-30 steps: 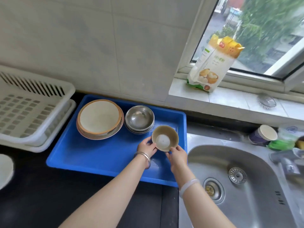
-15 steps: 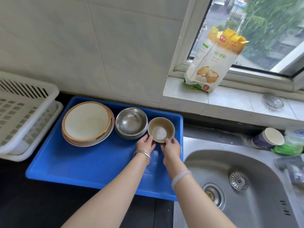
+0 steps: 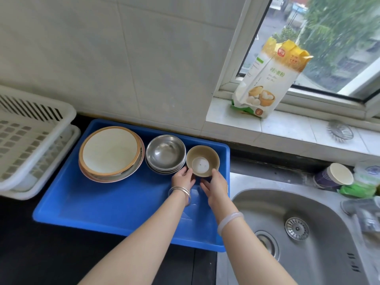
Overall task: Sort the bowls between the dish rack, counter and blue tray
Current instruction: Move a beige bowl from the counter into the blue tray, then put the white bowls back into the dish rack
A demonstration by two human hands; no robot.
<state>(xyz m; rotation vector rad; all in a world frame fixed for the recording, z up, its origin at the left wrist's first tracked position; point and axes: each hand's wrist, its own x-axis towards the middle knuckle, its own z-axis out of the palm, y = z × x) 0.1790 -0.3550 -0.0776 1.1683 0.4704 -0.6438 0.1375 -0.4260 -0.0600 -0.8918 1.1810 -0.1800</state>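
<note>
A small tan bowl (image 3: pixel 202 160) with a white bottom sits in the back right corner of the blue tray (image 3: pixel 115 204). My left hand (image 3: pixel 183 179) touches its near left side and my right hand (image 3: pixel 214 185) its near right side. Left of it stands a stack of steel bowls (image 3: pixel 165 154), and further left a stack of large cream bowls with brown rims (image 3: pixel 111 153). The white dish rack (image 3: pixel 30 140) stands on the dark counter (image 3: pixel 51 254) at the left, and I see no bowls in it.
A steel sink (image 3: pixel 298 233) lies right of the tray. A flour bag (image 3: pixel 269 79) and a wire scrubber (image 3: pixel 340 131) are on the window sill. A paper cup (image 3: pixel 334 176) and green packets sit behind the sink.
Both hands have carried the small tan bowl away from me to the tray's back right corner, beside the steel bowls. The view has shifted with my head.
</note>
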